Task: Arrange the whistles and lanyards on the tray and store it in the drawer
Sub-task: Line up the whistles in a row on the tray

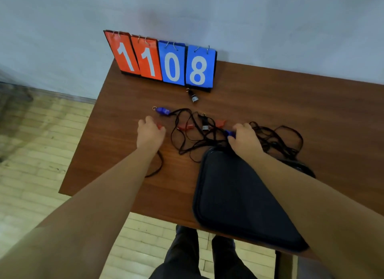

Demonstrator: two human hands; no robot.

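Note:
A dark tray (234, 195) lies on the wooden table (311, 104) near its front edge. Beyond it spreads a tangle of black lanyards (276, 139) with several whistles: a blue whistle (163, 110), a red whistle (187, 127), a second red whistle (220, 123), a black whistle (204, 124) and, farther back, another black whistle (193, 97). My left hand (150, 133) is curled round a small red whistle (159, 126), with a lanyard trailing below my wrist. My right hand (245, 138) pinches a blue whistle (229, 133) at the tray's far corner.
A flip scoreboard (166, 62) showing 11 and 08 stands at the table's back edge against the wall. The table's left edge drops to a pale plank floor (41, 143). My legs show under the front edge.

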